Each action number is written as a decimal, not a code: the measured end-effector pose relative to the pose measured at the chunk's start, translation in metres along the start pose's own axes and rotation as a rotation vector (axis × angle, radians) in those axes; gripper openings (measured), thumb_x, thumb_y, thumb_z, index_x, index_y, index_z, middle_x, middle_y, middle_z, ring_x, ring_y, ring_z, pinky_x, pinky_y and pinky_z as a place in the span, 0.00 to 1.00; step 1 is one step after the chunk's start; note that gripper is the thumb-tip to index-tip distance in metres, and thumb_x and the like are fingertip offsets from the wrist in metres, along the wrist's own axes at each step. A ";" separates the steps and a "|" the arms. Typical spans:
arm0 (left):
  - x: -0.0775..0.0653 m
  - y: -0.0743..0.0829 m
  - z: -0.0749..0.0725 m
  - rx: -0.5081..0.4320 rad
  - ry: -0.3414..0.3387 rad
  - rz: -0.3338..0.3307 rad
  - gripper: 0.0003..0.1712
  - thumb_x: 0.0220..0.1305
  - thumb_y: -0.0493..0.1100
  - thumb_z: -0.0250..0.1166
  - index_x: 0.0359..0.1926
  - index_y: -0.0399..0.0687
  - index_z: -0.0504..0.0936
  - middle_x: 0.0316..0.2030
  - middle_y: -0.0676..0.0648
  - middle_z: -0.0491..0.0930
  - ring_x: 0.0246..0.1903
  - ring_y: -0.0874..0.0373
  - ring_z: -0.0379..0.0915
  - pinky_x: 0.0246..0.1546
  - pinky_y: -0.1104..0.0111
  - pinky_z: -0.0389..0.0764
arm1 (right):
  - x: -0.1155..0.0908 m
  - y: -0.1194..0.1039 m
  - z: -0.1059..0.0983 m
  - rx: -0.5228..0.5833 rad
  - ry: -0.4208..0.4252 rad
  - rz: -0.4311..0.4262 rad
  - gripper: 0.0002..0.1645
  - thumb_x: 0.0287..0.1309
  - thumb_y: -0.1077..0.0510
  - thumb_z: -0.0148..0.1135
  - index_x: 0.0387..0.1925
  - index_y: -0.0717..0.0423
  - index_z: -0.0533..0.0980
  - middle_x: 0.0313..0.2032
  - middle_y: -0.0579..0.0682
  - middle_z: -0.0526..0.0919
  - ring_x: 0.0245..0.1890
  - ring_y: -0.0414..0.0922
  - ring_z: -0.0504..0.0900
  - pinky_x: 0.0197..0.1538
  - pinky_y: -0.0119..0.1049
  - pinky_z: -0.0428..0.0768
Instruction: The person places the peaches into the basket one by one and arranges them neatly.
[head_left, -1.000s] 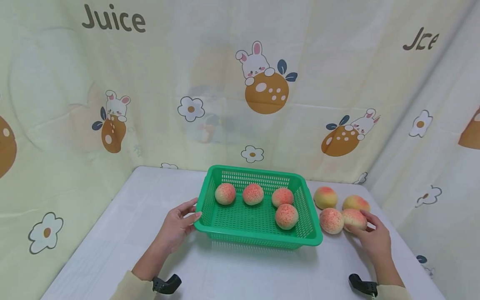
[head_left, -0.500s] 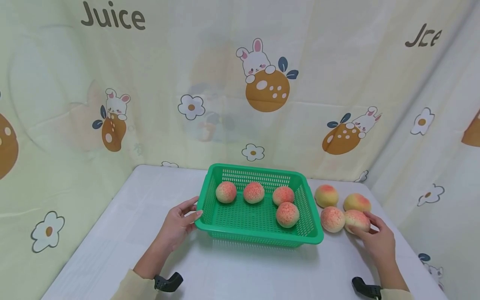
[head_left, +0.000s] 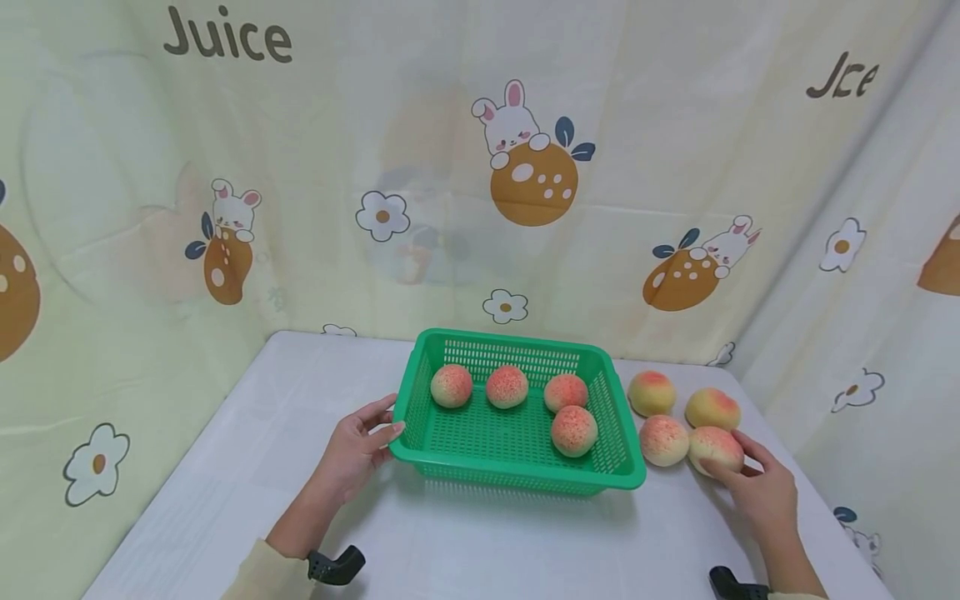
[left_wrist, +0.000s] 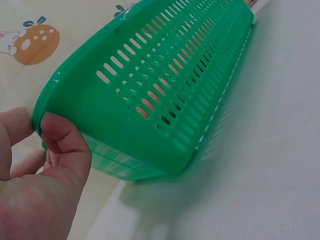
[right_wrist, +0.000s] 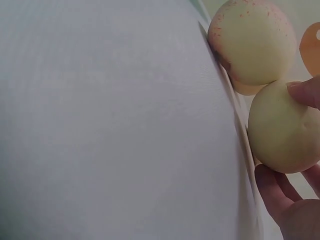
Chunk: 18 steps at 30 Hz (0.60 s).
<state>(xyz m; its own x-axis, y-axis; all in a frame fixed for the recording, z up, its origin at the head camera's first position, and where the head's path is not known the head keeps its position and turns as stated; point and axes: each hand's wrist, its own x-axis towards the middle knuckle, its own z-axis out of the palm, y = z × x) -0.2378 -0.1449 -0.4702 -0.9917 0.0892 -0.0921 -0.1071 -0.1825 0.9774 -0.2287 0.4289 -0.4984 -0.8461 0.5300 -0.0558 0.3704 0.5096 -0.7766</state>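
Note:
My left hand (head_left: 352,450) pinches the left rim of a green plastic basket (head_left: 480,437), thumb on one side and fingers on the other, as the left wrist view also shows. Four-sided and perforated, the basket holds several pink-speckled peaches (head_left: 507,387). To its right, my right hand (head_left: 768,496) grips a pale peach with a pink blush (head_left: 712,448) between thumb and fingers. In the right wrist view that held peach (right_wrist: 277,132) sits right against a neighbouring peach (right_wrist: 252,42).
Beyond the right hand lie two yellow peaches with red-orange tops (head_left: 651,393). A white cloth covers the table (head_left: 480,550). Behind it hangs a cream curtain (head_left: 322,150) printed with rabbits and flowers. Each wrist wears a black strap-like device (head_left: 336,567).
My right hand has shifted slightly right and nearer with the peach, which has turned a little and sits lower from the yellow peach behind. The left hand and basket have stayed put.

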 end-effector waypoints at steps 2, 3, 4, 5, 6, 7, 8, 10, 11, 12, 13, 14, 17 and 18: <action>0.000 -0.001 0.000 -0.001 -0.001 0.001 0.33 0.70 0.32 0.64 0.74 0.46 0.69 0.52 0.44 0.69 0.45 0.58 0.76 0.45 0.71 0.87 | -0.001 -0.001 -0.001 0.008 -0.002 0.009 0.58 0.52 0.32 0.74 0.78 0.45 0.61 0.74 0.57 0.64 0.53 0.48 0.70 0.33 0.21 0.73; 0.000 -0.001 0.000 0.000 -0.001 0.002 0.33 0.70 0.32 0.64 0.74 0.46 0.69 0.51 0.44 0.69 0.45 0.58 0.76 0.45 0.71 0.87 | -0.002 -0.002 -0.001 0.015 -0.003 0.012 0.58 0.52 0.32 0.74 0.78 0.45 0.61 0.74 0.56 0.64 0.53 0.48 0.70 0.33 0.21 0.73; 0.000 -0.001 0.000 -0.002 -0.002 0.002 0.33 0.70 0.32 0.64 0.74 0.46 0.69 0.51 0.44 0.69 0.45 0.58 0.76 0.45 0.71 0.87 | -0.003 -0.003 -0.001 0.019 -0.003 0.014 0.58 0.51 0.32 0.75 0.78 0.45 0.62 0.74 0.56 0.65 0.53 0.47 0.70 0.33 0.21 0.73; 0.000 -0.001 0.000 -0.003 -0.003 0.004 0.33 0.70 0.32 0.64 0.74 0.46 0.69 0.51 0.44 0.69 0.45 0.58 0.76 0.45 0.71 0.87 | -0.004 -0.003 -0.002 0.023 -0.003 0.015 0.58 0.51 0.32 0.75 0.78 0.45 0.62 0.74 0.56 0.65 0.53 0.47 0.70 0.33 0.21 0.73; 0.000 -0.001 0.000 -0.004 -0.002 0.004 0.33 0.70 0.32 0.64 0.74 0.46 0.69 0.51 0.44 0.69 0.45 0.59 0.76 0.45 0.71 0.87 | -0.005 -0.004 -0.002 0.026 -0.002 0.014 0.58 0.51 0.32 0.75 0.77 0.45 0.62 0.73 0.55 0.65 0.53 0.47 0.70 0.33 0.21 0.74; 0.000 -0.001 0.000 -0.006 -0.003 0.005 0.33 0.70 0.32 0.64 0.74 0.46 0.69 0.51 0.44 0.69 0.45 0.59 0.76 0.45 0.71 0.87 | -0.006 -0.004 -0.002 0.029 -0.001 0.013 0.58 0.50 0.32 0.76 0.77 0.45 0.63 0.72 0.55 0.65 0.53 0.47 0.71 0.33 0.21 0.74; 0.000 -0.001 0.000 -0.007 -0.004 0.006 0.33 0.70 0.32 0.64 0.74 0.46 0.69 0.51 0.44 0.69 0.45 0.59 0.76 0.45 0.71 0.87 | -0.007 -0.004 -0.002 0.031 0.001 0.011 0.57 0.50 0.32 0.76 0.77 0.45 0.63 0.72 0.55 0.66 0.52 0.46 0.71 0.33 0.20 0.74; 0.000 -0.002 0.000 -0.008 -0.007 0.005 0.34 0.70 0.31 0.64 0.74 0.45 0.69 0.51 0.44 0.69 0.45 0.59 0.76 0.45 0.71 0.87 | -0.009 -0.005 -0.002 0.037 0.005 0.008 0.57 0.50 0.33 0.77 0.77 0.46 0.64 0.70 0.54 0.67 0.51 0.45 0.71 0.33 0.20 0.75; 0.000 -0.002 0.000 -0.008 -0.008 0.006 0.34 0.70 0.31 0.64 0.74 0.45 0.69 0.51 0.44 0.69 0.45 0.59 0.76 0.45 0.71 0.87 | -0.009 -0.005 -0.002 0.041 0.006 0.008 0.57 0.50 0.33 0.77 0.77 0.46 0.64 0.70 0.54 0.67 0.51 0.44 0.72 0.33 0.20 0.76; 0.000 -0.002 0.000 -0.009 -0.009 0.005 0.34 0.70 0.31 0.64 0.74 0.45 0.69 0.51 0.44 0.69 0.45 0.59 0.76 0.45 0.71 0.87 | -0.010 -0.005 -0.002 0.049 0.009 0.008 0.57 0.49 0.34 0.77 0.77 0.46 0.64 0.69 0.54 0.67 0.51 0.44 0.72 0.33 0.20 0.76; 0.000 -0.002 0.000 -0.009 -0.010 0.005 0.34 0.70 0.31 0.64 0.74 0.45 0.69 0.51 0.44 0.69 0.45 0.59 0.76 0.45 0.71 0.87 | -0.010 -0.006 -0.002 0.054 0.011 0.007 0.57 0.49 0.35 0.78 0.76 0.46 0.64 0.68 0.54 0.67 0.50 0.43 0.72 0.33 0.19 0.77; 0.000 -0.002 0.000 -0.009 -0.010 0.005 0.34 0.70 0.31 0.64 0.74 0.45 0.69 0.51 0.44 0.69 0.45 0.59 0.76 0.45 0.71 0.87 | -0.011 -0.006 -0.002 0.057 0.013 0.007 0.57 0.49 0.35 0.78 0.76 0.46 0.64 0.68 0.53 0.68 0.50 0.43 0.72 0.33 0.19 0.77; 0.000 -0.002 -0.001 -0.006 -0.011 0.006 0.34 0.70 0.31 0.64 0.74 0.45 0.68 0.51 0.44 0.69 0.45 0.59 0.76 0.45 0.71 0.87 | -0.012 -0.008 -0.003 0.056 0.012 0.012 0.57 0.50 0.35 0.78 0.76 0.46 0.64 0.68 0.53 0.67 0.50 0.43 0.72 0.33 0.19 0.77; 0.001 -0.002 -0.001 -0.005 -0.010 0.006 0.34 0.70 0.31 0.64 0.74 0.45 0.68 0.51 0.44 0.69 0.45 0.59 0.76 0.45 0.72 0.87 | -0.013 -0.009 -0.004 0.055 0.009 0.015 0.57 0.50 0.35 0.78 0.77 0.46 0.64 0.68 0.53 0.67 0.51 0.44 0.72 0.33 0.20 0.77</action>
<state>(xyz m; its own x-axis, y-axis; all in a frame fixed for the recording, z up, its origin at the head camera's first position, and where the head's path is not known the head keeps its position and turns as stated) -0.2382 -0.1451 -0.4719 -0.9916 0.0982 -0.0841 -0.1015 -0.1883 0.9769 -0.2196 0.4203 -0.4884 -0.8371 0.5435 -0.0620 0.3609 0.4636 -0.8092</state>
